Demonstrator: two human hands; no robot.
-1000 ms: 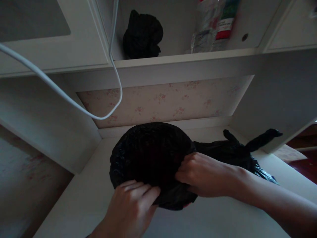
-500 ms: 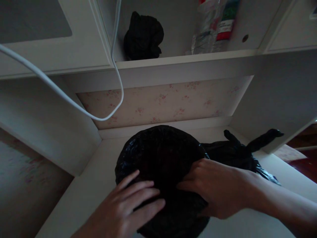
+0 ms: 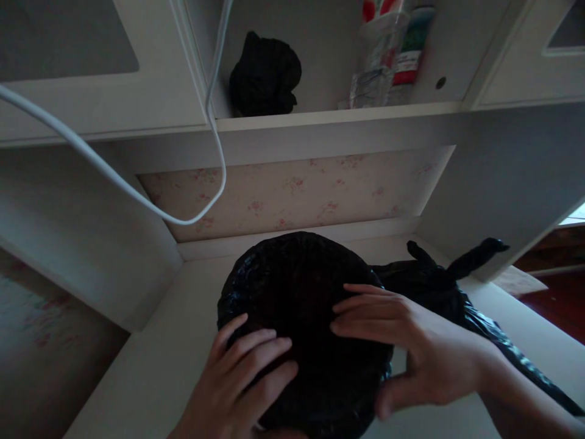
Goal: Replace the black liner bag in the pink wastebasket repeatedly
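Note:
A round bundle wrapped in a black plastic bag (image 3: 297, 280) rests on the white desk (image 3: 155, 366) in front of me. My left hand (image 3: 242, 378) lies flat on its near left side, fingers spread. My right hand (image 3: 406, 347) lies on its right side, fingers stretched across the top and thumb low at the bundle's right edge. A second black bag with knotted handles (image 3: 439, 274) lies just behind and to the right of the bundle, partly hidden by my right arm.
A white cable (image 3: 137, 195) hangs in a loop from the upper left. On the shelf above sit a crumpled black bundle (image 3: 265, 76) and clear plastic bottles (image 3: 388, 61). Floral wallpaper (image 3: 292, 189) backs the desk. White cabinet sides close in on both sides.
The bundle has turned toward me and come slightly closer. Both hands went from pinching its near edge to lying flat on top with fingers spread.

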